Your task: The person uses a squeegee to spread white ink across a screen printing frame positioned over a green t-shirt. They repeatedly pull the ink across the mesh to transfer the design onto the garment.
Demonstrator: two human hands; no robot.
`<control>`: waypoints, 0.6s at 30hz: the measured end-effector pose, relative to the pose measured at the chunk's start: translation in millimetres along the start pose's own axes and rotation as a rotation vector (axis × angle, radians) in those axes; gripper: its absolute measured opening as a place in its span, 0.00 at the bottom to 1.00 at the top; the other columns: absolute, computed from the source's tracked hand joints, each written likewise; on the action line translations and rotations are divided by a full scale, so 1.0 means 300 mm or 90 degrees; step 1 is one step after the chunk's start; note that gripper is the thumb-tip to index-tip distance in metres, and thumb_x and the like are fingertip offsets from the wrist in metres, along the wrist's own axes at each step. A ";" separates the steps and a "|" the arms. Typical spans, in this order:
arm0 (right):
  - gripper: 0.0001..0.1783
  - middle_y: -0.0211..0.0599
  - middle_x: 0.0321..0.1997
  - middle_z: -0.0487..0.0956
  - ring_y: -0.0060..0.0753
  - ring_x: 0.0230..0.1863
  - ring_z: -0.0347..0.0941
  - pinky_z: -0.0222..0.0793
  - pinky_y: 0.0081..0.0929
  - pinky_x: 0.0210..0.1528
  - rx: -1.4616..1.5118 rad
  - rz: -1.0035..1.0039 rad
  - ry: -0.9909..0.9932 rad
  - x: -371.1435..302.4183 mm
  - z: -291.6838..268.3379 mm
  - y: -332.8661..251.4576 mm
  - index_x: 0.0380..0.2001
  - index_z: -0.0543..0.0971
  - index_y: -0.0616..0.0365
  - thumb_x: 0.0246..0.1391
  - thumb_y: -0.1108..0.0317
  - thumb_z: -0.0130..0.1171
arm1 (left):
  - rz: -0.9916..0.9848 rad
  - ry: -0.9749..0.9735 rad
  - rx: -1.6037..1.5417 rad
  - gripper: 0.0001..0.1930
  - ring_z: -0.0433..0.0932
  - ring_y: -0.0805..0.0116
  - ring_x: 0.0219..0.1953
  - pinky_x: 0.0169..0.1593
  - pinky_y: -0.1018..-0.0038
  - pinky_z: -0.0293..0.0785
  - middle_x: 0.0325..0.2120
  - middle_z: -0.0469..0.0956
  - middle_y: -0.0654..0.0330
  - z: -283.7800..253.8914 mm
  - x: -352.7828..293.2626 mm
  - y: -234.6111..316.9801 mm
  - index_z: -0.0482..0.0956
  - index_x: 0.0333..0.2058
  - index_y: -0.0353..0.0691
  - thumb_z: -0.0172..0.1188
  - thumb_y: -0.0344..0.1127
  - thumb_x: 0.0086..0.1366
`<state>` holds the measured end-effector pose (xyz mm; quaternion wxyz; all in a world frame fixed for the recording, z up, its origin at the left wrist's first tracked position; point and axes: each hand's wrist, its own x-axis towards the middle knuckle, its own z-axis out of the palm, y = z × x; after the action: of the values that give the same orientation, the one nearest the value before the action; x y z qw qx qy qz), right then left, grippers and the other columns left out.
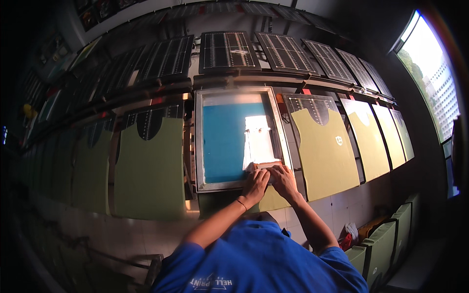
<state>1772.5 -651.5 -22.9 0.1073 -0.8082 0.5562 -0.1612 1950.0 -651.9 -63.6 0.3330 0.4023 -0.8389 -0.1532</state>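
Observation:
A screen printing frame [199,141] with a metal rim lies in front of me over a printing board. Its blue screen [222,141] bears a bright white patch of ink [258,139] on the right side. At the near right corner of the screen, a squeegee [267,165] with a reddish-brown bar lies across the lower end of that patch. My left hand [256,184] and my right hand [283,179] grip it side by side, fingers curled over its near side. Part of the squeegee is hidden beneath them.
Light green shirt pieces lie on boards to the left [149,166] and right [325,151]; the nearest right one carries a small white print. Behind the frame stands a row of black boards [227,51]. Green-covered panels [381,244] stand at lower right, below a bright window [430,68].

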 end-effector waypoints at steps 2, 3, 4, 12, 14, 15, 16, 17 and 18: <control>0.34 0.36 0.58 0.76 0.45 0.62 0.67 0.64 0.40 0.65 -0.001 0.001 -0.027 -0.032 0.008 0.009 0.58 0.75 0.52 0.40 0.73 0.62 | -0.016 -0.015 -0.044 0.22 0.70 0.50 0.56 0.60 0.57 0.67 0.52 0.73 0.51 -0.010 -0.035 0.003 0.75 0.51 0.35 0.65 0.31 0.57; 0.34 0.36 0.59 0.76 0.45 0.62 0.67 0.64 0.40 0.65 0.000 0.001 -0.032 -0.039 0.003 0.001 0.57 0.75 0.52 0.41 0.74 0.62 | -0.021 -0.024 -0.061 0.23 0.70 0.49 0.57 0.60 0.57 0.67 0.53 0.73 0.51 -0.041 -0.038 0.004 0.75 0.51 0.35 0.66 0.33 0.58; 0.33 0.36 0.59 0.76 0.45 0.63 0.67 0.64 0.41 0.65 0.000 0.001 -0.037 -0.049 -0.005 -0.004 0.57 0.76 0.52 0.41 0.74 0.61 | -0.046 -0.027 -0.076 0.24 0.69 0.48 0.57 0.60 0.55 0.66 0.53 0.73 0.50 -0.081 -0.047 -0.005 0.76 0.52 0.37 0.69 0.38 0.58; 0.19 0.45 0.55 0.79 0.50 0.57 0.74 0.69 0.38 0.61 0.289 0.356 0.235 -0.084 0.018 0.154 0.54 0.79 0.59 0.65 0.60 0.57 | -0.460 0.218 0.036 0.19 0.71 0.48 0.56 0.61 0.58 0.66 0.50 0.74 0.46 -0.362 -0.290 -0.402 0.73 0.54 0.32 0.59 0.38 0.70; 0.22 0.47 0.53 0.81 0.40 0.56 0.77 0.69 0.31 0.60 0.591 0.435 0.337 -0.083 0.257 0.351 0.56 0.78 0.61 0.69 0.57 0.53 | -0.618 0.206 -0.148 0.25 0.70 0.54 0.60 0.64 0.61 0.64 0.56 0.73 0.47 -0.346 -0.390 -0.570 0.70 0.59 0.31 0.54 0.47 0.75; 0.23 0.48 0.52 0.82 0.36 0.57 0.77 0.69 0.28 0.61 0.778 0.451 0.381 -0.066 0.355 0.396 0.57 0.78 0.61 0.69 0.56 0.53 | -0.670 0.192 -0.224 0.28 0.69 0.56 0.61 0.66 0.62 0.63 0.58 0.72 0.47 -0.356 -0.414 -0.596 0.70 0.60 0.30 0.52 0.51 0.75; 0.23 0.42 0.40 0.83 0.27 0.44 0.77 0.72 0.27 0.49 0.770 0.433 0.451 -0.027 0.404 0.384 0.47 0.81 0.64 0.71 0.53 0.51 | -0.701 0.138 -0.186 0.28 0.72 0.53 0.60 0.64 0.62 0.65 0.56 0.74 0.45 -0.361 -0.419 -0.594 0.71 0.58 0.28 0.50 0.50 0.76; 0.25 0.34 0.25 0.75 0.25 0.30 0.69 0.67 0.30 0.36 0.592 0.515 0.289 -0.032 0.374 0.398 0.33 0.79 0.65 0.71 0.51 0.49 | -0.724 0.081 -0.146 0.27 0.74 0.50 0.58 0.61 0.61 0.68 0.54 0.76 0.42 -0.362 -0.392 -0.568 0.73 0.57 0.26 0.48 0.49 0.76; 0.25 0.28 0.23 0.70 0.20 0.28 0.63 0.61 0.27 0.32 0.572 0.541 0.290 -0.038 0.342 0.375 0.30 0.77 0.64 0.71 0.51 0.49 | -0.753 0.030 -0.105 0.28 0.77 0.47 0.57 0.59 0.61 0.71 0.52 0.79 0.40 -0.373 -0.368 -0.530 0.74 0.55 0.24 0.46 0.48 0.76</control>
<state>1710.5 -681.9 -159.0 0.3682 -0.3404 0.7142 -0.4883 2167.6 -665.0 -113.2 0.2401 0.7772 -0.4503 -0.3681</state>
